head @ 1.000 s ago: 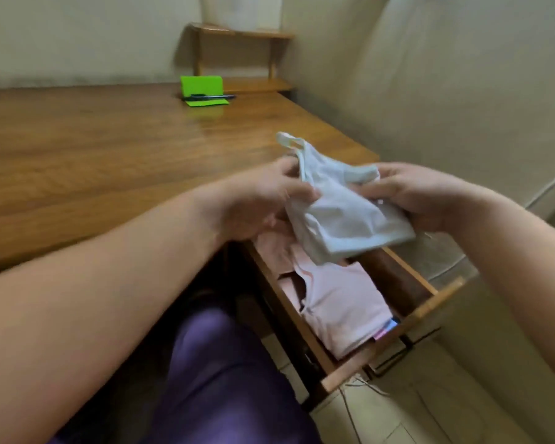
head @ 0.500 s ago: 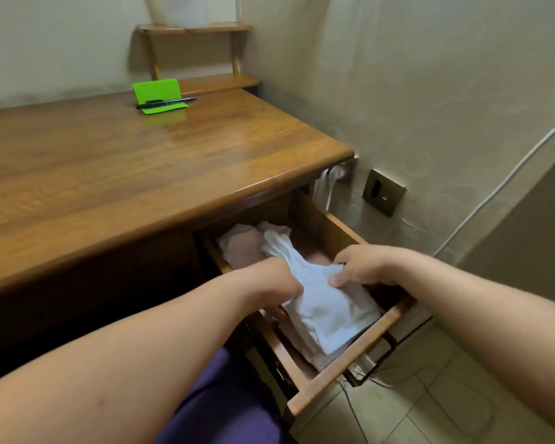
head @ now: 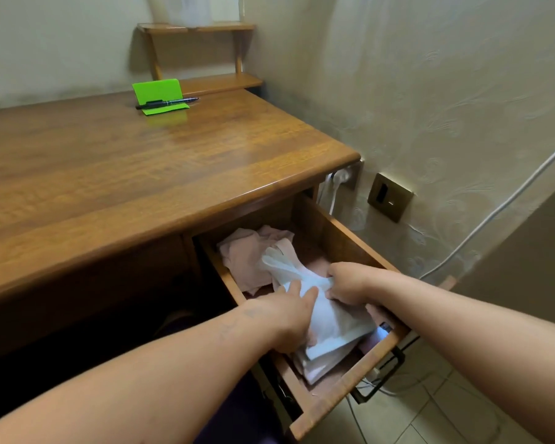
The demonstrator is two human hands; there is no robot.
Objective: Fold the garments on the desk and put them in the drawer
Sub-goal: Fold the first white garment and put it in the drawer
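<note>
desk (head: 141, 174) held no garment, only a green card (head: 157, 92) and pen (head: 167, 103) | drawer (head: 343, 376) stood open | left hand (head: 289, 315) lay flat, fingers spread, likely pressing white garment (head: 327, 318) onto pink clothes (head: 253, 257) | right hand (head: 346, 282) pinched its edge, probably squaring it; fingertips hidden
</note>
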